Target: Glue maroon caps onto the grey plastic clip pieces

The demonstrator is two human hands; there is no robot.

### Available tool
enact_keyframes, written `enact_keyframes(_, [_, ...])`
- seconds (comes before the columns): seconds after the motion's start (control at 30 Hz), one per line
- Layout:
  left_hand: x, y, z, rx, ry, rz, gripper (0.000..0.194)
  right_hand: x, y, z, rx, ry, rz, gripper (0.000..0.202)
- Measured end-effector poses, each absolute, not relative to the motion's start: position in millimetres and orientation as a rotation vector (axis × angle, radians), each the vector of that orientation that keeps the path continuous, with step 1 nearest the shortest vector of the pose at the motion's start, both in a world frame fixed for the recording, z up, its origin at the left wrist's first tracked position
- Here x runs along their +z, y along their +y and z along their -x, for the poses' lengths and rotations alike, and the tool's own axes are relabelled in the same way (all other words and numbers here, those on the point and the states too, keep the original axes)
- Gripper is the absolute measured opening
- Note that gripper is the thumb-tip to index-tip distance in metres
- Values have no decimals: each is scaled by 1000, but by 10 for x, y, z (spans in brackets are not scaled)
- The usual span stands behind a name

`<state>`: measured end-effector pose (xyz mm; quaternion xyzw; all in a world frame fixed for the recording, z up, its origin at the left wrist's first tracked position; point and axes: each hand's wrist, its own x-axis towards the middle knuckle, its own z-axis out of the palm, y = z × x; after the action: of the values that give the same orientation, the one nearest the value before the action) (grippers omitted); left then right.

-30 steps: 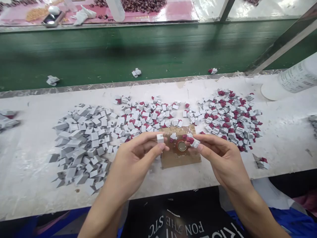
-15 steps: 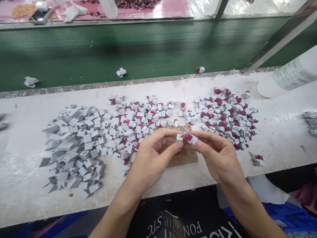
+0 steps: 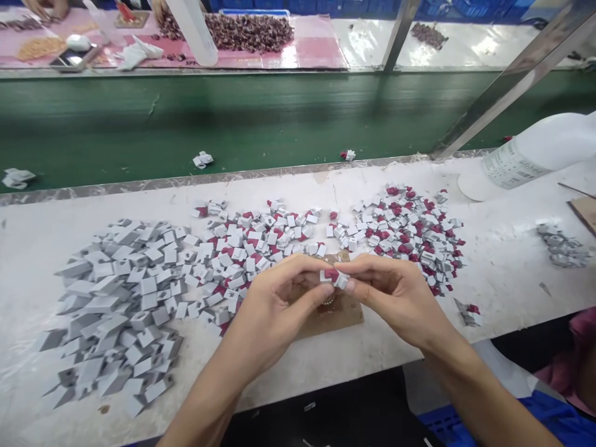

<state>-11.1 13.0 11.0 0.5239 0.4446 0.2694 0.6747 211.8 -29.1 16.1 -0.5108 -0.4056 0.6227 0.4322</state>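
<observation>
My left hand pinches a small grey plastic piece between thumb and forefinger. My right hand pinches a grey piece with a dark red part, and the two pieces touch at my fingertips. Both hands hover over a brown cardboard square on the white bench. A pile of plain grey pieces lies to the left. Piles of grey pieces with red parts lie behind my hands and to the right.
A green conveyor belt runs behind the bench with a few stray pieces on it. A white bottle lies at the right. A small grey heap sits far right. Another person's hands work at the far pink table.
My two hands have come together, so the plain grey piece now meets the red-topped piece. The view has shifted, showing more of the far table.
</observation>
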Motion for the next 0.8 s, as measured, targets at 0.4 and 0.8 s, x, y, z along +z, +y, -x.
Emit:
enact_keyframes(0.4, [175, 1165, 134, 789, 1440, -1306, 12, -29, 1860, -2344, 662, -1622, 2108, 47])
enact_keyframes(0.8, [-259, 2577, -813, 389, 1665, -1504, 23, 142, 1413, -2437, 862, -1514, 2031, 21])
